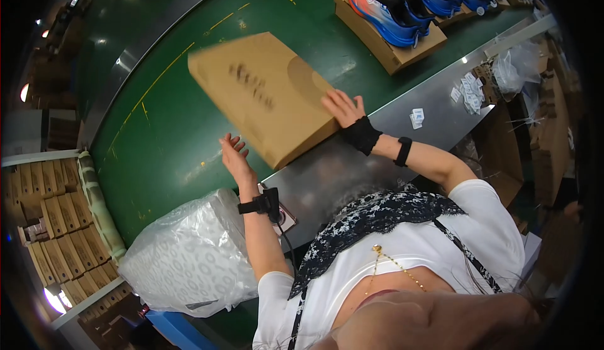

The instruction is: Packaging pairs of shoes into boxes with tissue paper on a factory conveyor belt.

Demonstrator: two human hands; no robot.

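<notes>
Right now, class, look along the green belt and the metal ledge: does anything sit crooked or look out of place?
Yes. The closed cardboard box lies skewed across the green belt, one corner overhanging the metal ledge. The right hand rests on that corner; the left hand is open beside it. The shoes farther along sit neatly on their boxes.
</notes>
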